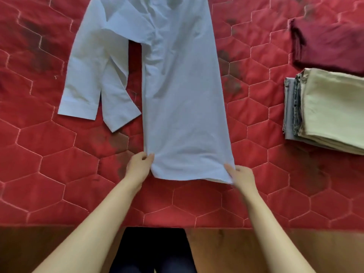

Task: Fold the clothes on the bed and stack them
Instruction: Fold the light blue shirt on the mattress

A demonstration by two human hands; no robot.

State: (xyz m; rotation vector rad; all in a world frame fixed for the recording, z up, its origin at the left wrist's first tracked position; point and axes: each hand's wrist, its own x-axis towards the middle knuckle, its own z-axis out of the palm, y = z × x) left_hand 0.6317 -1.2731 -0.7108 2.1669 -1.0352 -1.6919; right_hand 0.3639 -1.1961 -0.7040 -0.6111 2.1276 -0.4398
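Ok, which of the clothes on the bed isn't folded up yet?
The pale blue shirt, spread long with sleeves out; both hands pinch its hem. The maroon and khaki pieces are folded.

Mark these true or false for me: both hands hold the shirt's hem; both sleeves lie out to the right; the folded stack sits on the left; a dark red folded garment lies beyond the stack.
1. Both hands hold the shirt's hem. True: left hand and right hand pinch the near corners of the shirt.
2. Both sleeves lie to the right. False: they lie left.
3. The stack sits on the left. False: right.
4. A dark red garment lies beyond the stack. True.
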